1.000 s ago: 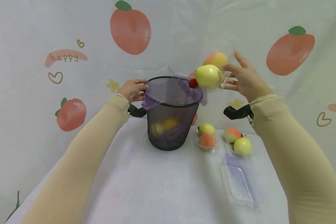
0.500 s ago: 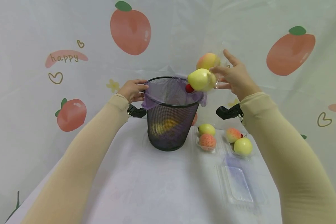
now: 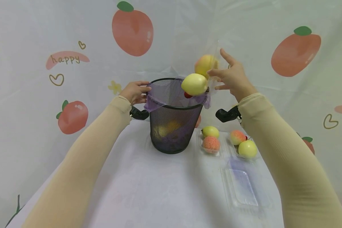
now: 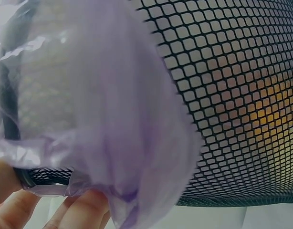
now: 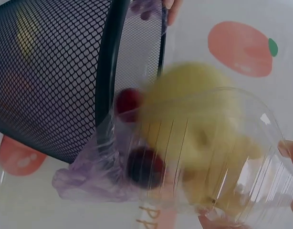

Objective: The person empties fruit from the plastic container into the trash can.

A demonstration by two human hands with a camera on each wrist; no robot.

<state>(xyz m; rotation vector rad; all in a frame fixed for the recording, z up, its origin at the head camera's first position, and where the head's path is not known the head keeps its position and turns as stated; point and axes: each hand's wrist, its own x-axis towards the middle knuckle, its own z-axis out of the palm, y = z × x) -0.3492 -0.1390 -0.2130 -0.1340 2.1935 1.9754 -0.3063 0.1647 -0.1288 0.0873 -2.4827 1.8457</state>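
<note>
My left hand (image 3: 135,91) grips the rim of a black mesh wastebasket (image 3: 176,133) on its left side. A thin purple bag (image 4: 127,119) lines the basket and folds over the rim beside my fingers (image 4: 87,210). Above the basket's right side, my right hand (image 3: 233,77) holds a clear plastic container (image 5: 275,179) by its edge, tipped toward the opening. A yellow-green fruit (image 3: 194,84), a yellow-pink fruit (image 3: 204,65) and small dark red fruits (image 5: 145,168) are at the container's mouth, blurred in the right wrist view. Yellow fruit (image 3: 173,126) shows through the mesh.
Right of the basket, one clear container holds a green fruit (image 3: 210,131) and an orange-red one (image 3: 211,144). Another holds a peach-coloured fruit (image 3: 237,137) and a yellow-green one (image 3: 247,149). Nearer lies a bare clear container (image 3: 243,186). A fruit-printed sheet (image 3: 188,31) hangs behind.
My right hand has moved left with the container, tilting it further over the basket. The fruits have shifted left and down toward the opening. My left hand has stayed at the rim.
</note>
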